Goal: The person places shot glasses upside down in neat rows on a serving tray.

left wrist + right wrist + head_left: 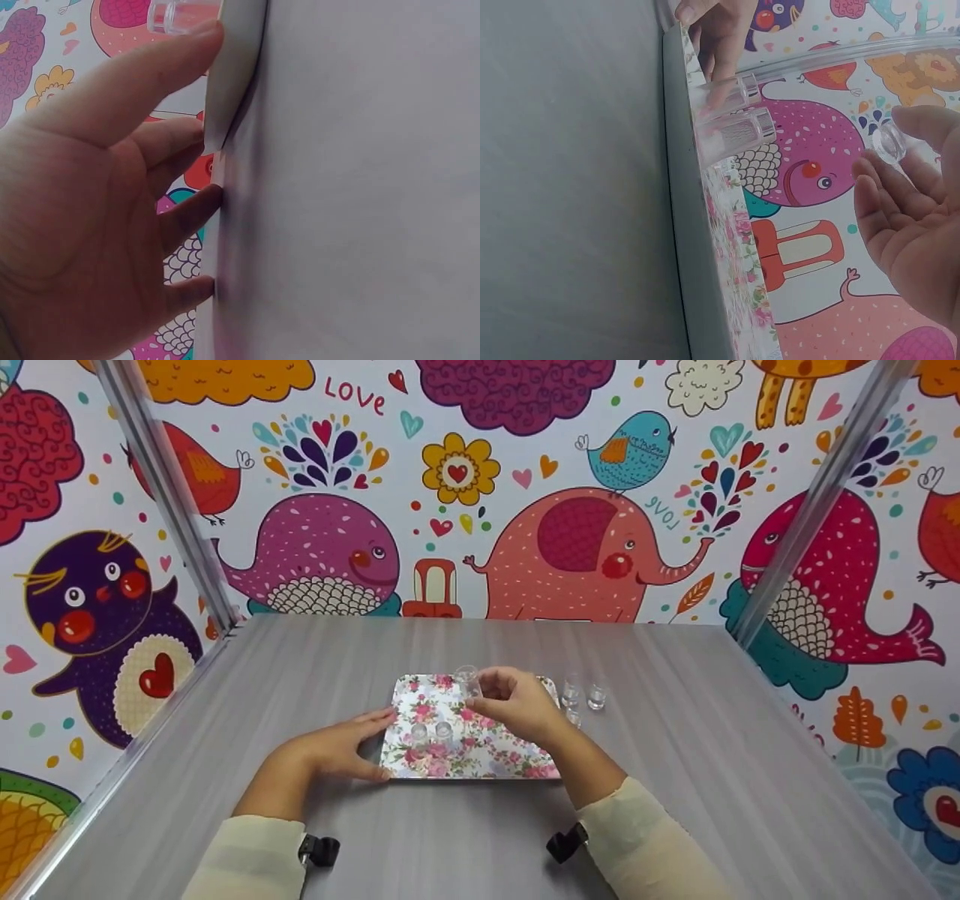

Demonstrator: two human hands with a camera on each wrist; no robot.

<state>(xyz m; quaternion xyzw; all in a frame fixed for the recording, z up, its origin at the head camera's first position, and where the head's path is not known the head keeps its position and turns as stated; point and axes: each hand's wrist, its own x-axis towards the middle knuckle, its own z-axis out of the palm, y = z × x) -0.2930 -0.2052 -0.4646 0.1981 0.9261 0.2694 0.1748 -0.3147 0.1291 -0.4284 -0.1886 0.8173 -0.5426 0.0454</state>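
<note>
A flat tray [487, 761] with a pink rose print lies on the table. My left hand [322, 754] touches its left side, the thumb at the near corner and the other fingers spread along the edge. Over the far part of the tray, my right hand [521, 705] pinches a small clear shot glass [889, 142] between thumb and fingers. Two more shot glasses stand side by side on the left part of the tray, one glass [727, 91] right beside the other glass [739, 136].
Three small glasses [597, 697] stand on the grey table [675, 780] just right of the tray, one partly behind my right wrist. A wall [450, 405] with cartoon animals rises behind the table, with metal posts [161, 487] at its corners.
</note>
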